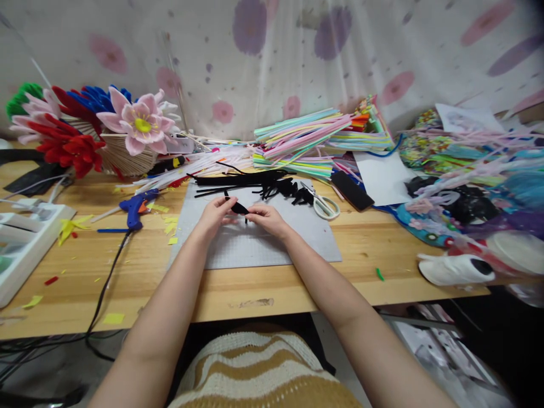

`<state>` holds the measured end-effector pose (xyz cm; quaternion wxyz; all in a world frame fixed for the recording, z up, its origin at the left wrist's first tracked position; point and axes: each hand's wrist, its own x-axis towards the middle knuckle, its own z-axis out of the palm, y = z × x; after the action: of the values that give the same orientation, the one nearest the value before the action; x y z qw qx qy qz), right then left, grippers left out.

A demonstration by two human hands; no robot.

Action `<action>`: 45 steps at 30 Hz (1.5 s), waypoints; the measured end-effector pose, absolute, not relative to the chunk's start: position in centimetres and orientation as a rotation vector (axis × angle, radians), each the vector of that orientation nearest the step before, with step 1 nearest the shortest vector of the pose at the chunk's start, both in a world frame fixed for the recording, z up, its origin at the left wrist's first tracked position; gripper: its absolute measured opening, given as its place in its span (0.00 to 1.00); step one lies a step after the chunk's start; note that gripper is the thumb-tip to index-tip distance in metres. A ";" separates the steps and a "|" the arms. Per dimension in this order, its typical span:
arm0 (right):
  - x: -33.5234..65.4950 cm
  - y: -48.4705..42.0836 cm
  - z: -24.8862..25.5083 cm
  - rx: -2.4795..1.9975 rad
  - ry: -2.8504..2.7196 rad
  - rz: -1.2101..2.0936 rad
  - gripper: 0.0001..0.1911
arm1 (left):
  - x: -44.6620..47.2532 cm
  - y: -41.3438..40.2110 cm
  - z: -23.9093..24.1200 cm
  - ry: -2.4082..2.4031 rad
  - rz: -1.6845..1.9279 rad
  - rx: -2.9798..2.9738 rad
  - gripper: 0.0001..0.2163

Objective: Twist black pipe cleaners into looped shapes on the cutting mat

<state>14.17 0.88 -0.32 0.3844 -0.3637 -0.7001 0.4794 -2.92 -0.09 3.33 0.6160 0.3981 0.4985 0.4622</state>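
Between my two hands is a small black fuzzy piece (pixel 239 208), shaped like pipe cleaner stems, held just above the grey cutting mat (pixel 250 249). My left hand (pixel 218 215) pinches its left end, where a short stem sticks up. The fingertips of my right hand (pixel 266 219) close on its right end. Behind my hands, long black pipe cleaners (pixel 229 180) lie across the mat. Beside them sits a bunch of bent black pieces (pixel 280 187). Scissors with pale handles (pixel 326 207) rest at the mat's right edge.
A blue glue gun (pixel 135 209) and a white power strip (pixel 29 238) lie to the left. Fuzzy flowers (pixel 142 122) stand at the back left. Bundles of pastel pipe cleaners (pixel 306 136) are stacked behind the mat. A white shoe-like object (pixel 454 269) sits at the right edge.
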 end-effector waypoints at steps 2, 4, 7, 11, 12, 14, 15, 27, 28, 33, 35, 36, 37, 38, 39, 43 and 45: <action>14.1 1.0 -0.4 -0.934 -1.808 1.193 0.09 | -2.5 -0.1 3.3 1.210 1.065 0.989 0.16; 14.1 1.1 -0.5 -0.939 -1.820 1.164 0.09 | -2.2 0.0 3.2 1.243 1.109 1.017 0.15; 14.2 1.2 -0.6 -0.949 -1.826 1.130 0.08 | -2.0 0.3 3.0 1.209 1.172 0.992 0.15; 14.3 1.0 -0.6 -0.986 -1.896 1.060 0.06 | -1.8 0.4 3.5 1.130 1.150 0.865 0.16; 14.3 0.9 -0.6 -0.992 -1.909 1.049 0.06 | -1.7 0.4 3.7 1.110 1.136 0.828 0.16; 14.5 0.7 -0.6 -0.994 -1.885 1.043 0.09 | -1.4 0.3 4.0 1.053 1.104 0.779 0.17; 14.7 0.7 -0.5 -0.998 -1.841 1.043 0.10 | -1.2 0.4 4.0 1.027 1.093 0.770 0.18; 19.6 3.1 -0.2 -1.257 -0.981 0.902 0.19 | 3.1 5.9 4.7 1.767 0.869 1.922 0.06; 19.6 3.4 -0.6 -1.286 -0.989 0.890 0.18 | 3.7 6.2 4.7 1.774 0.801 2.002 0.06; 18.6 4.4 -2.5 -1.419 -1.068 0.807 0.17 | 6.0 6.6 4.1 1.729 0.643 2.318 0.07; 18.4 4.5 -2.9 -1.441 -1.085 0.798 0.16 | 6.7 6.7 3.7 1.729 0.581 2.302 0.06; 18.4 4.5 -3.0 -1.443 -1.094 0.796 0.16 | 6.9 6.9 3.5 1.758 0.551 2.256 0.05; 18.4 4.4 -3.0 -1.440 -1.106 0.796 0.15 | 7.1 7.0 3.2 1.801 0.518 2.188 0.05; 18.5 4.3 -3.0 -1.433 -1.117 0.799 0.15 | 7.2 7.1 3.0 1.847 0.487 2.105 0.05; 18.6 4.1 -2.9 -1.424 -1.123 0.805 0.15 | 7.3 7.2 2.7 1.889 0.464 2.015 0.05; 18.8 3.5 -2.8 -1.394 -1.134 0.838 0.15 | 6.9 6.2 1.5 1.950 0.545 1.783 0.08; 18.5 3.4 -2.8 -1.375 -1.139 0.855 0.15 | 6.8 4.9 0.7 1.946 0.722 1.789 0.09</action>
<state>18.54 3.43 -2.78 0.5489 -0.5806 -0.4808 0.3611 6.76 4.88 0.74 0.1992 0.6398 0.6960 0.2581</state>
